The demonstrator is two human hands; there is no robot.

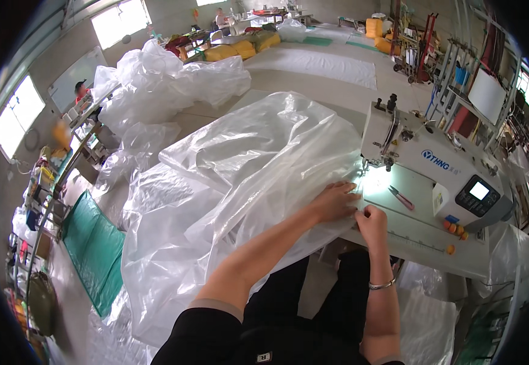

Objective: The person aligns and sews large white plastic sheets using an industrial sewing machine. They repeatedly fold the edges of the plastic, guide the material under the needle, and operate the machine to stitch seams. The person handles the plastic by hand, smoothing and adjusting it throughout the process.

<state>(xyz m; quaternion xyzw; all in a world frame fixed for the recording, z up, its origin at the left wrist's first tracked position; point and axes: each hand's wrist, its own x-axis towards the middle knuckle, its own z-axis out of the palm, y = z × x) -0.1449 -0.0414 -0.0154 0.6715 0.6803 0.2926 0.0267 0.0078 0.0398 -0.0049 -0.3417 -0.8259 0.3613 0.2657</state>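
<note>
A large translucent plastic sheet (264,158) lies in folds over the sewing table, and its right edge reaches the needle area of a white sewing machine (416,143). My left hand (336,202) rests on the sheet, fingers stretched toward the lit needle area. Just nearer to me, my right hand (372,224) is closed in a pinch at the sheet's edge; the fingertips are partly hidden. Thread snips (402,198) with reddish handles lie on the machine bed, right of my hands.
Small orange balls (457,230) sit near a control panel (477,190) on the machine. More crumpled plastic (155,79) is heaped at the far left. A green sheet (94,252) lies at left. Yellow bundles (240,50) and people are farther back.
</note>
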